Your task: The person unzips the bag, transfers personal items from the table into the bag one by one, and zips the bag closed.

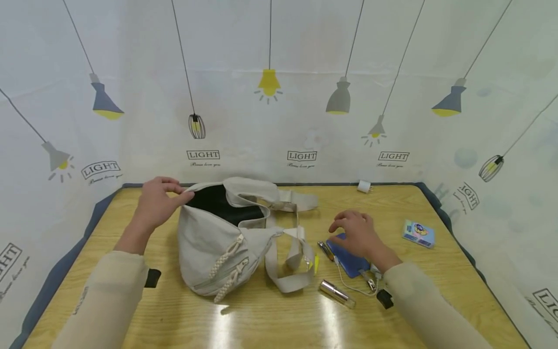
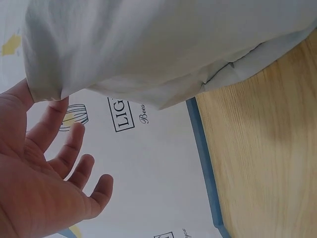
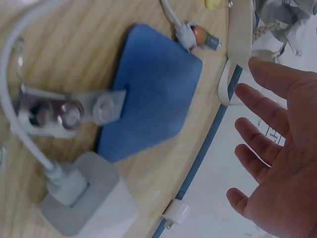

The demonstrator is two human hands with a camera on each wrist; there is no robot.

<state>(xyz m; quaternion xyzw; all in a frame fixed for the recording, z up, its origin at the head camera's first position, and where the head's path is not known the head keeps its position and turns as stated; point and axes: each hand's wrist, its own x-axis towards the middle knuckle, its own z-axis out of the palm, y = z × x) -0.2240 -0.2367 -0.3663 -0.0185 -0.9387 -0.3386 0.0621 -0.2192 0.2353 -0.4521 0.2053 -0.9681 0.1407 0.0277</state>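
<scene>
A light grey-beige canvas bag [image 1: 196, 252] lies on the table with its dark-lined mouth showing. My left hand [image 1: 159, 201] pinches the bag's rim between thumb and index finger; in the left wrist view the other fingers of that hand [image 2: 54, 173] are spread off the cloth. Over a flat blue pouch or card holder [image 3: 153, 94] hovers my right hand [image 1: 357, 235], fingers loosely bent and nothing in them. A clear snap strap [image 3: 104, 106] is attached to the blue piece. Beside it are a white charger block [image 3: 99, 203] and its white cable [image 1: 348, 286].
A silver, clear-ended tube [image 1: 335, 292] lies in front of the blue piece. Bag straps [image 1: 289, 283] and a small yellow item [image 1: 316, 264] are to its left. Farther right sits a small blue printed box [image 1: 418, 233]. A white plug adapter [image 1: 364, 186] is at the back edge.
</scene>
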